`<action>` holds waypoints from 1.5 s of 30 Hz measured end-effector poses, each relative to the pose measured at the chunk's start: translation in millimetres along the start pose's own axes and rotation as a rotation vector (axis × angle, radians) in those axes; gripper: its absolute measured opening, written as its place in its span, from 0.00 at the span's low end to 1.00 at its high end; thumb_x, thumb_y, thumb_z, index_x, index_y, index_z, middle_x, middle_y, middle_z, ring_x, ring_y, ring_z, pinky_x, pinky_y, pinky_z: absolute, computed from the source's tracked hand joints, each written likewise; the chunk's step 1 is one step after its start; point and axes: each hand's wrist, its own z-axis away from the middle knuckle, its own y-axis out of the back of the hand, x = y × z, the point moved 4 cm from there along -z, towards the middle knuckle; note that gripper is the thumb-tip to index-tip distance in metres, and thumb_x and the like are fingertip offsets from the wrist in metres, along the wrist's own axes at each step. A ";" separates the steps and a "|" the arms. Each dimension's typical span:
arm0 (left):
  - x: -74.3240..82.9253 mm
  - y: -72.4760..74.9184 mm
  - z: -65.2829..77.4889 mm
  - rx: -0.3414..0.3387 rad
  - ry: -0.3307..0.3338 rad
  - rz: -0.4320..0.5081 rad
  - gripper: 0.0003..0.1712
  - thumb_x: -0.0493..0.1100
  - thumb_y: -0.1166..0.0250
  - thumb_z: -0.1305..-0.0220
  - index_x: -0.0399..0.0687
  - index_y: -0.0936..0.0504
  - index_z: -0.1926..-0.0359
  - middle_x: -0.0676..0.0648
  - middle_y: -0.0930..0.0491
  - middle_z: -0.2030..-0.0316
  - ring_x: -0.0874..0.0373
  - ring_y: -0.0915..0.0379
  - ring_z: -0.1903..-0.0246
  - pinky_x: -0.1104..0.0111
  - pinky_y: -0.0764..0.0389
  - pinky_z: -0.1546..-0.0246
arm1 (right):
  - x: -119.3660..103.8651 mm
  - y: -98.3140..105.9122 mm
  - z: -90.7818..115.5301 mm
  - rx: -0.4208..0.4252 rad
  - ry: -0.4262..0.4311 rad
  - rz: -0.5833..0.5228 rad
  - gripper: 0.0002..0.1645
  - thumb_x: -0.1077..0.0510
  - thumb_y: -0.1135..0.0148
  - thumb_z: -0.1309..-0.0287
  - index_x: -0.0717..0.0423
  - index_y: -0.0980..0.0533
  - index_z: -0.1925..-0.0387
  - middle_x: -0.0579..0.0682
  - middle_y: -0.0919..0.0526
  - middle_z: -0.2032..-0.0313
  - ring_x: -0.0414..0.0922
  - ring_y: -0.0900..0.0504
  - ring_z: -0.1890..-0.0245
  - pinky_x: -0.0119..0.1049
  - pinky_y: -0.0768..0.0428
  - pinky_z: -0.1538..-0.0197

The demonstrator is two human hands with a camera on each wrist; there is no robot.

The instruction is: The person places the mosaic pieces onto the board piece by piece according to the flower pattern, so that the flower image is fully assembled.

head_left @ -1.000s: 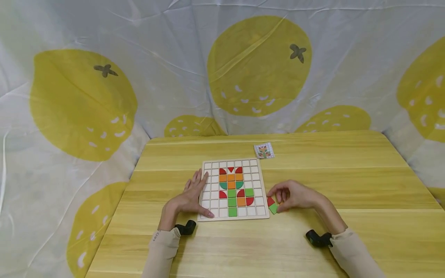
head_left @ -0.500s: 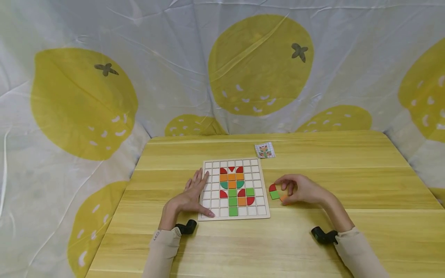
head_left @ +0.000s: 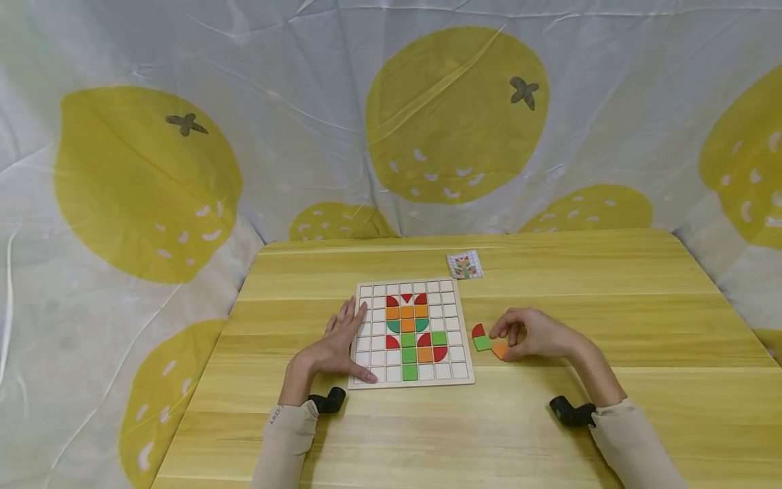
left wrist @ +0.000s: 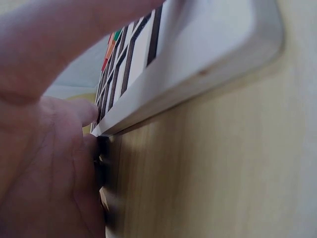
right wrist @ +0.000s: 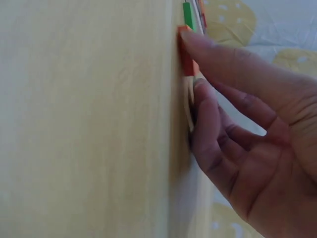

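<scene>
A square wooden grid board [head_left: 435,384] lies on the table, with red, orange, green and teal tiles set in its middle squares. My left hand [head_left: 332,348] rests at the board's left side, fingers spread along the edge and thumb on the near-left corner; the left wrist view shows the palm [left wrist: 44,168] beside the board's edge. To the right of the board, my right hand [head_left: 533,334] pinches an orange tile [head_left: 499,350] low at the tabletop between thumb and fingertips. Beside it lie a green square tile [head_left: 482,343] and a red rounded tile [head_left: 478,331].
A small printed pattern card [head_left: 464,265] lies beyond the board's far right corner. The wooden table [head_left: 464,435] reaches back to a hanging cloth [head_left: 305,122] printed with yellow fruit. Each wrist bears a black device [head_left: 571,412].
My right hand has drawn away to the right, from over the red and green tiles to the orange one, uncovering those two. The left hand and board have stayed put.
</scene>
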 end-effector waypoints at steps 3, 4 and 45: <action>-1.2 -0.6 0.1 0.005 -0.007 0.006 0.86 0.62 0.15 0.59 0.42 0.68 0.17 0.37 0.81 0.18 0.39 0.86 0.18 0.40 0.72 0.19 | 0.5 0.3 -1.7 0.013 -0.012 0.003 0.15 0.61 0.22 0.46 0.58 0.16 0.57 0.53 0.15 0.58 0.38 0.21 0.66 0.29 0.18 0.62; -1.4 -0.7 0.0 0.006 -0.008 0.006 0.86 0.63 0.15 0.59 0.42 0.68 0.17 0.37 0.81 0.18 0.39 0.86 0.18 0.40 0.72 0.19 | 0.7 0.2 -2.4 0.018 -0.020 0.003 0.14 0.60 0.22 0.45 0.57 0.16 0.57 0.52 0.15 0.58 0.38 0.21 0.66 0.29 0.18 0.63; 2.8 0.1 1.3 -0.006 0.021 -0.026 0.85 0.63 0.16 0.56 0.45 0.69 0.17 0.40 0.83 0.18 0.43 0.86 0.18 0.42 0.71 0.18 | -105.0 -112.4 -92.3 0.239 0.027 0.066 0.12 0.56 0.16 0.55 0.54 0.11 0.69 0.44 0.14 0.71 0.37 0.25 0.72 0.28 0.26 0.69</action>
